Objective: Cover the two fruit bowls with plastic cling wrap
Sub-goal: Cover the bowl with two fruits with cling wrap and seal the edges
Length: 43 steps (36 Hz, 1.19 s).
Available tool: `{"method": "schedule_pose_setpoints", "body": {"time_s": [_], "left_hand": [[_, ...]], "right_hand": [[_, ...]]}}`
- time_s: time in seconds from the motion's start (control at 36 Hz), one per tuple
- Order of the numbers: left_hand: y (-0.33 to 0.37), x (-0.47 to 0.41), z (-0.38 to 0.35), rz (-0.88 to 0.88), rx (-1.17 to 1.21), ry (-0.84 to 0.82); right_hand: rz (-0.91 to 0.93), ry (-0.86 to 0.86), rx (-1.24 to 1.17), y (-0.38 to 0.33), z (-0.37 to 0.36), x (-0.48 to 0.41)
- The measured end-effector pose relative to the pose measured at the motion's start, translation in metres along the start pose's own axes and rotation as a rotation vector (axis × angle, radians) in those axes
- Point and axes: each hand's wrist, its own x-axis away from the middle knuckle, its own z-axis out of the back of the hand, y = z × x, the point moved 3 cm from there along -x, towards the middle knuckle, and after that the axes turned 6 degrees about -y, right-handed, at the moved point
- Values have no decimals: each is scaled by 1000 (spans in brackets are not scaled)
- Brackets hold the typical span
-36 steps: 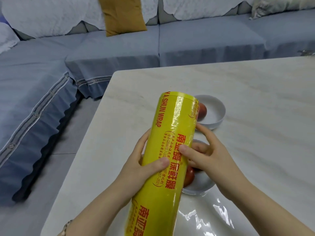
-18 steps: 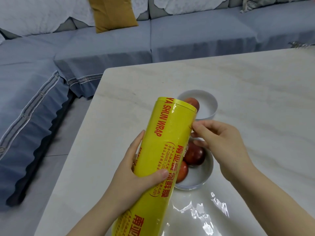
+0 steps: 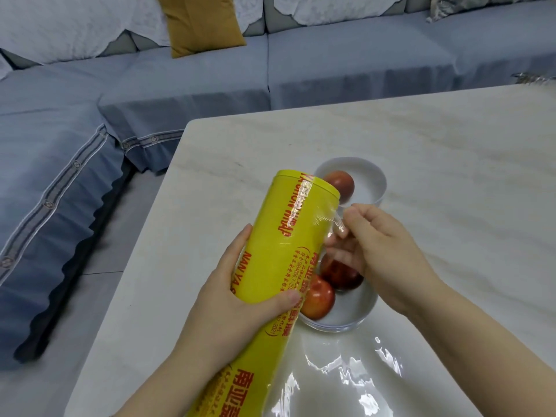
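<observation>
A big yellow roll of cling wrap [image 3: 282, 257] with red lettering is held tilted over the table. My left hand [image 3: 237, 305] grips its middle from the left. My right hand [image 3: 379, 251] pinches the loose clear film edge [image 3: 331, 221] at the roll's upper right and holds it a little off the roll. Under my hands sits the near white bowl [image 3: 352, 314] with two red fruits [image 3: 319, 296]. The far white bowl [image 3: 373, 182], just beyond the roll's top, holds one red fruit [image 3: 340, 183]. Both bowls stand uncovered.
The pale marble table [image 3: 451, 176] spreads to the right and back, with glare near the front edge. A blue-grey corner sofa [image 3: 195, 85] with a mustard cushion [image 3: 201, 22] wraps round the left and rear. Grey floor lies to the left of the table.
My right hand has slid up the roll's right side and peeled the film edge away. The roll has turned in my left hand, showing different lettering. The camera moved closer.
</observation>
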Motion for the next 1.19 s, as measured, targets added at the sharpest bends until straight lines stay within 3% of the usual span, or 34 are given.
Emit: {"method": "schedule_pose_setpoints", "body": {"time_s": [0.17, 0.33, 0.5, 0.58, 0.67, 0.75, 0.83, 0.94, 1.03, 1.19], "left_hand": [[1, 0, 2, 4, -143, 31], [7, -1, 3, 34, -181, 47], [13, -6, 2, 23, -261, 62], [15, -7, -2, 25, -209, 52], [16, -8, -4, 22, -217, 51], [16, -12, -7, 20, -171, 49], [17, -15, -8, 0, -76, 88], [20, -20, -11, 5, -90, 113], [25, -21, -11, 58, -56, 61], [30, -26, -3, 138, 141, -132]], "right_hand": [[-122, -196, 324, 2, 5, 1], [-20, -141, 544, -3, -1, 4], [-31, -135, 306, -1, -8, 11], [-74, -248, 261, 0, -9, 13], [-97, -328, 352, 2, -6, 14], [-115, -285, 450, 10, -2, 15], [6, -212, 518, 10, -4, 18], [-4, -216, 482, 20, -5, 20], [12, -154, 566, 26, -5, 22], [56, -145, 240, 17, 14, 13]]}}
